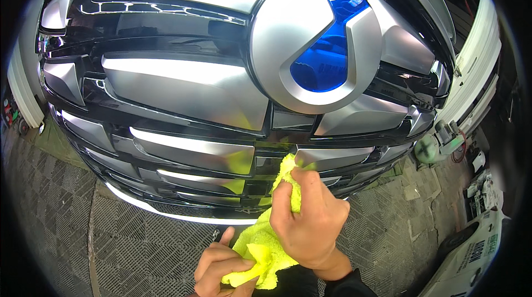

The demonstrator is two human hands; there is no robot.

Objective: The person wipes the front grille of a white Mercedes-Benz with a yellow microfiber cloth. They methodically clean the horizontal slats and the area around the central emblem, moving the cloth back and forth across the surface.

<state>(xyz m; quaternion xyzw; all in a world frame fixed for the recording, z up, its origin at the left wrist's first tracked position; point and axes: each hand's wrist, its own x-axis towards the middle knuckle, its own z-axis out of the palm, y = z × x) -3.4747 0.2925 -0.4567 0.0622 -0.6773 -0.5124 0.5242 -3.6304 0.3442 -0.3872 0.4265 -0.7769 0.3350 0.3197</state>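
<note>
A bright yellow-green microfiber cloth stretches between my two hands in front of a car's grille. My right hand pinches its upper end and presses a bunched tip toward the dark gap between two silver grille pieces, just below the emblem. Lower down, my left hand grips the cloth's bottom end, its fingers curled around a fold. The round emblem, silver with a blue inset, sits above my right hand. Yellow-green reflections of the cloth show on the silver pieces nearby.
Below the grille runs a white curved bumper edge over a patterned tile floor. A green and grey machine with a hose stands on the right. At lower right is a white vehicle, and white panels rise along the right side.
</note>
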